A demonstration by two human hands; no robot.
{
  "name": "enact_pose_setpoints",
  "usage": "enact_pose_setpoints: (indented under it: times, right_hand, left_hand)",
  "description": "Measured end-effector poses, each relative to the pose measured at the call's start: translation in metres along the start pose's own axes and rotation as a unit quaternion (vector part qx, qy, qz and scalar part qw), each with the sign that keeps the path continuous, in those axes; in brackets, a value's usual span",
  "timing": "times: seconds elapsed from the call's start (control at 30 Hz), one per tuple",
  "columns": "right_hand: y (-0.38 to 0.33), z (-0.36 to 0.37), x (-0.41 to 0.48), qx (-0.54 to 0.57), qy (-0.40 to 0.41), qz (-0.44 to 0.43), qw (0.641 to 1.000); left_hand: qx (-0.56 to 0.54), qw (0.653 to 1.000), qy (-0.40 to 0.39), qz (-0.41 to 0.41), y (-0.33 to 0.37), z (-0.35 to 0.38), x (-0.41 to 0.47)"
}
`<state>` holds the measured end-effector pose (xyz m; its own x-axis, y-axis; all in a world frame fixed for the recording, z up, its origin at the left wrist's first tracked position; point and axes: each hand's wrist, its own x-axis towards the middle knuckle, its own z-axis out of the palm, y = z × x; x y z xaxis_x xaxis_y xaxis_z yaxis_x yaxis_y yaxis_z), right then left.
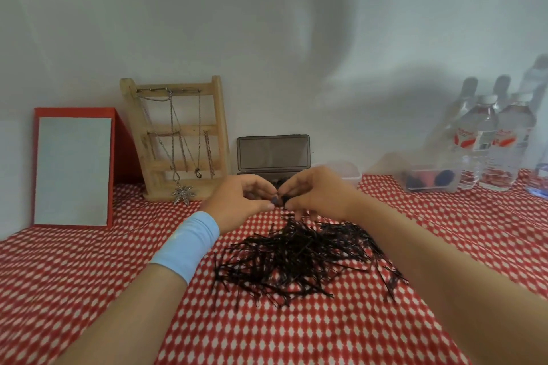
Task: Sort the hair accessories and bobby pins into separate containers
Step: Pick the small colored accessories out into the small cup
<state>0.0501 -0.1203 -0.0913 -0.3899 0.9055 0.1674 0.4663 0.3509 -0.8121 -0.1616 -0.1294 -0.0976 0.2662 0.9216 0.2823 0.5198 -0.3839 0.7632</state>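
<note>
A big loose pile of black bobby pins lies on the red-and-white cloth in the middle. Just beyond it my left hand and my right hand meet, fingers curled, and together pinch a small dark bunch of bobby pins between their fingertips. Behind the hands stands a dark grey case with its lid raised; its lower part is hidden by the hands. To its right a clear plastic box holds dark and pink hair accessories. A second small clear tub sits beside the case.
A wooden jewellery stand hung with chains stands at the back left, with a red-framed board beside it. Several water bottles stand at the back right. A white wall closes off the back.
</note>
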Motion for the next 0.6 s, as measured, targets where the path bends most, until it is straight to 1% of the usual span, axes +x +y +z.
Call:
enact_pose_setpoints:
  times: [0.13, 0.23, 0.37, 0.47, 0.53, 0.6]
  right_hand:
    - [-0.005, 0.018, 0.027, -0.027, 0.003, -0.021, 0.999]
    - [-0.01, 0.029, 0.044, -0.042, 0.012, -0.023, 0.999]
    - [-0.012, 0.04, 0.064, -0.065, 0.016, -0.032, 0.997]
    - [-0.006, 0.04, 0.072, -0.077, 0.032, -0.025, 0.996]
    - [0.0, 0.036, 0.078, -0.106, 0.062, -0.021, 0.992]
    - [0.008, 0.026, 0.082, -0.149, 0.107, -0.022, 0.983]
  left_hand:
    - [0.135, 0.989, 0.051, -0.026, -0.023, -0.03, 0.003]
    - [0.193, 0.977, 0.069, -0.053, -0.044, -0.05, 0.006]
    - [0.221, 0.971, 0.035, -0.08, -0.061, -0.061, 0.011]
    - [0.208, 0.975, 0.047, -0.066, -0.059, -0.057, 0.018]
    - [0.203, 0.977, 0.047, -0.047, -0.055, -0.05, 0.026]
    - [0.203, 0.978, 0.029, -0.028, -0.048, -0.041, 0.034]
